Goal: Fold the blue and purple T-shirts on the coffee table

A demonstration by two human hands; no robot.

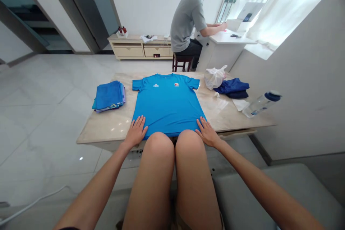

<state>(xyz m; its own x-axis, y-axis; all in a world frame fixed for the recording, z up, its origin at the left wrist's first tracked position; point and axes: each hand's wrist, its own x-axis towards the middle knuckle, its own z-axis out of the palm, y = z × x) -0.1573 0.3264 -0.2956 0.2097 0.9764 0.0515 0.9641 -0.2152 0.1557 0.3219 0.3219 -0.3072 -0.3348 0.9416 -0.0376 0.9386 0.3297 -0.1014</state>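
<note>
A bright blue short-sleeved T-shirt (167, 106) lies flat and spread out on the marble table (107, 129), its collar pointing away from me. My left hand (136, 132) rests palm down on the shirt's lower left corner, fingers spread. My right hand (207, 133) lies the same way at the lower right corner of the hem. Neither hand grips the cloth. My bare knees (175, 147) hide the middle of the hem at the table's near edge.
On the table are a folded blue towel stack (109, 96), a white plastic bag (215, 77), folded navy clothing (231, 88) and a plastic water bottle (261, 104). Behind, a person in a grey shirt (185, 19) sits at a white desk (229, 37).
</note>
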